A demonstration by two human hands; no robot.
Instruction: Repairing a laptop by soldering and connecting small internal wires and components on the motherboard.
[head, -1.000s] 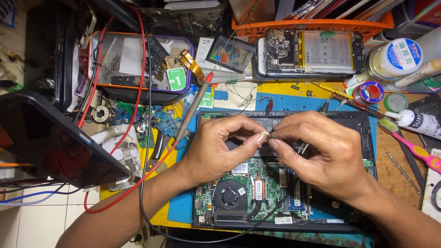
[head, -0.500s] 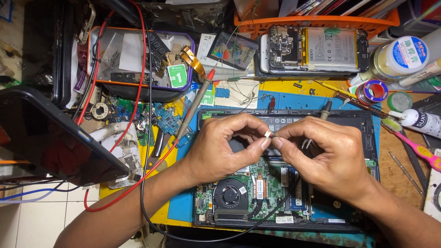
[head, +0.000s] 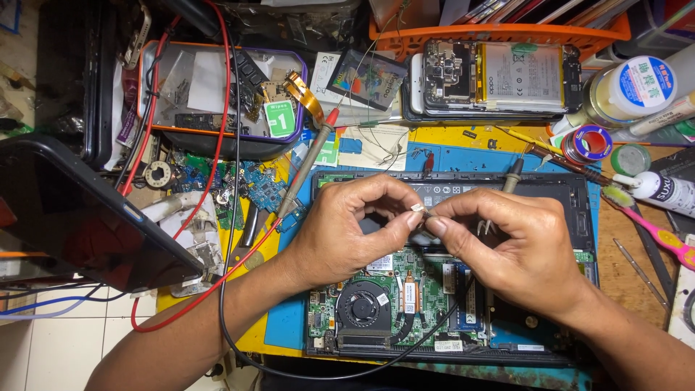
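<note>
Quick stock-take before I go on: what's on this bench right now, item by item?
laptop: 1, black, opened, green board and fan showing, centre
small part: 1, pale, pinched between both hands
probe: 1, grey with red tip, left of laptop
phone: 1, back off, top
parts tray: 1, orange-rimmed, top left
tablet: 1, black, left
toothbrush: 1, pink, right
solder spool: 1, right
left hand: over laptop
right hand: over laptop

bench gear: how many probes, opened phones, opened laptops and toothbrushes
probes: 2, a red-tipped one and a black one
opened phones: 1
opened laptops: 1
toothbrushes: 1
total: 5
</note>
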